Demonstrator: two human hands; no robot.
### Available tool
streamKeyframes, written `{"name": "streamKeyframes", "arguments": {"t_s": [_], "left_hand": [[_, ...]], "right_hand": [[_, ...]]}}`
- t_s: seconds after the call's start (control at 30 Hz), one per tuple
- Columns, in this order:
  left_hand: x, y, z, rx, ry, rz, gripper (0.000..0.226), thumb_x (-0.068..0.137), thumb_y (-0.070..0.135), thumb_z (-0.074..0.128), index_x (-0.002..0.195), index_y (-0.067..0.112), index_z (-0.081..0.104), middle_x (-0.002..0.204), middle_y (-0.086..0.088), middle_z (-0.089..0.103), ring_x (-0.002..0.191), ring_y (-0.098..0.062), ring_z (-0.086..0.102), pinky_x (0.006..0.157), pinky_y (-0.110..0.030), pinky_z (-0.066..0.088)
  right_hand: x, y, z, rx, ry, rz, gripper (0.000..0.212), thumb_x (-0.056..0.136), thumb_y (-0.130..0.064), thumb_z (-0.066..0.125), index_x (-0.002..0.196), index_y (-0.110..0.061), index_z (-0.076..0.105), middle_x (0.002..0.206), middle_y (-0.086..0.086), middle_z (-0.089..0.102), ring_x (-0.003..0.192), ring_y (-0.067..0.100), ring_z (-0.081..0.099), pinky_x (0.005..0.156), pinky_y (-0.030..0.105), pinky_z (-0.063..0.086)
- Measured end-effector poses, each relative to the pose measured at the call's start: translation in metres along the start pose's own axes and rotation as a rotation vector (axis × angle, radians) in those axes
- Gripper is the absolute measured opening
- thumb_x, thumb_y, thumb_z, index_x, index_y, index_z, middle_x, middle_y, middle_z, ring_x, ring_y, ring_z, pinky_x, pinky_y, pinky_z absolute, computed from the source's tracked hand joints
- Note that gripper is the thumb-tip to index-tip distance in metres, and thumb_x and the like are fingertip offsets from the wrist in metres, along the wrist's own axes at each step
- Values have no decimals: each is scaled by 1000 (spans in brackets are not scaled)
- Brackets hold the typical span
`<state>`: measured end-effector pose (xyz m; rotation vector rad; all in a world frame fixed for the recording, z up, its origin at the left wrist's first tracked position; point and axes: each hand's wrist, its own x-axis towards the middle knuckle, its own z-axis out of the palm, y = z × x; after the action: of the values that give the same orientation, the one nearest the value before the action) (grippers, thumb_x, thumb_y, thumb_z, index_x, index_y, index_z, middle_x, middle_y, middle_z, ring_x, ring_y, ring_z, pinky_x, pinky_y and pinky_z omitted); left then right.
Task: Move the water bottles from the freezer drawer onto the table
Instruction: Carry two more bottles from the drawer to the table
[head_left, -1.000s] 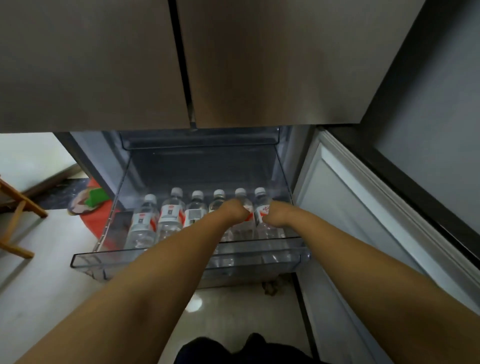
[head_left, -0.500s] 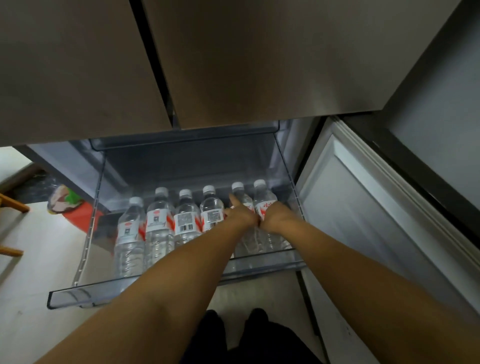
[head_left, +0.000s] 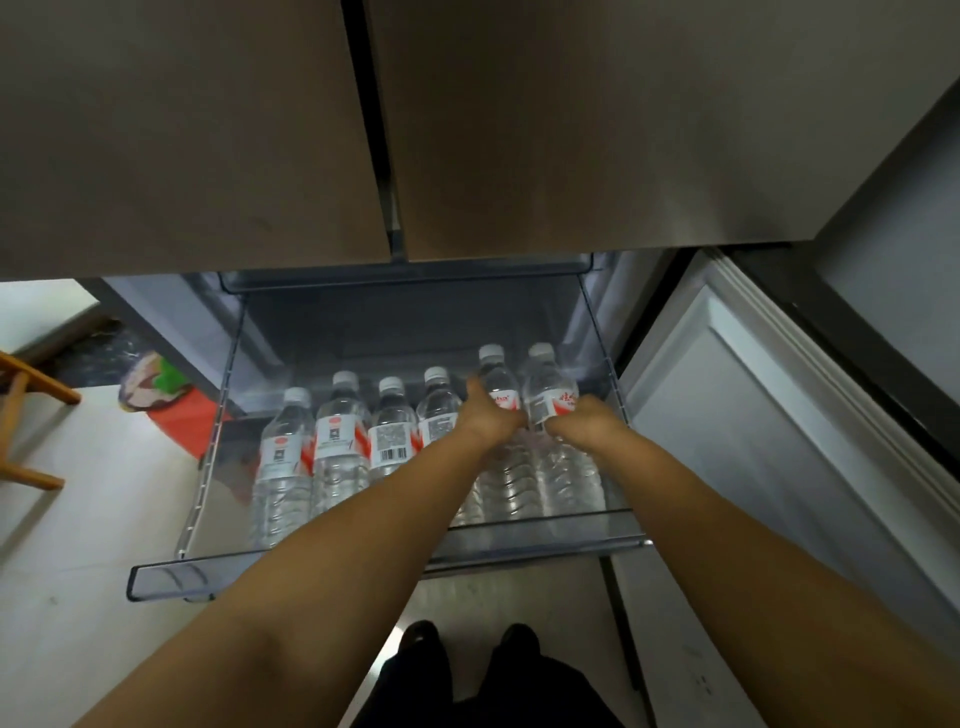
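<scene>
While both arms reach down into the pulled-out freezer drawer (head_left: 171, 577), each hand is wrapped around its own water bottle at the drawer's right end. The left hand (head_left: 491, 423) grips the fifth bottle (head_left: 498, 384) around its label, thumb raised along the bottle's left side. The right hand (head_left: 582, 421) clasps the sixth bottle (head_left: 550, 387), the one nearest the drawer's right wall, fingers curled over the lower part of the label. These two bottles sit higher than the others, their white caps above the line of the rest. Four more bottles (head_left: 337, 441) lie side by side toward the drawer's left side, caps pointing to the back edge, bases toward the clear front edge. Left of them a strip of drawer floor is bare. Above hang the closed fridge doors (head_left: 571, 130); the open freezer door (head_left: 753, 441) stands along the right.
</scene>
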<state>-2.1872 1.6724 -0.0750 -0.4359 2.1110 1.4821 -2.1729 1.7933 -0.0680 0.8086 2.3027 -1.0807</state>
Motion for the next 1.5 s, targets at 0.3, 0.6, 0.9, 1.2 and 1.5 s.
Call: {"name": "streamKeyframes", "arguments": {"t_s": [0.3,0.6,0.9,1.2,1.5], "left_hand": [[-6,12,-76,-644,-357,-190,40,91,40,56,112,7,61,83,-13,73,73,-26,71,73,-38,55],[-10,10,-112,-755,-573,-195,61,85,47,62,130,8,54,100,-13,67,89,-26,67,86,-39,55],[-37,19,-90,-631,-807,-187,45,92,45,53,109,5,63,87,-12,69,75,-23,69,73,-34,59],[-98,20,-29,-446,-1116,-215,51,89,46,54,124,8,54,98,-11,64,88,-23,64,80,-36,57],[-211,-42,43,-276,-1488,-268,52,84,46,53,116,5,60,98,-11,68,85,-23,69,78,-34,58]], "right_hand": [[-24,-21,-15,800,-288,43,25,91,-22,54,74,-6,62,52,6,64,42,17,62,47,24,51],[-60,-56,8,1012,-391,9,53,87,-50,62,113,-3,63,91,16,72,80,28,71,77,38,57],[-104,-17,4,1256,-204,-43,54,86,-47,65,123,-9,59,103,15,73,90,29,73,80,41,58],[-190,58,-3,1504,43,-138,58,89,-50,60,132,-12,53,116,14,69,105,28,68,96,42,51],[-325,173,28,1477,407,-158,53,90,-46,58,128,-10,57,119,14,68,108,31,67,94,43,53]]}}
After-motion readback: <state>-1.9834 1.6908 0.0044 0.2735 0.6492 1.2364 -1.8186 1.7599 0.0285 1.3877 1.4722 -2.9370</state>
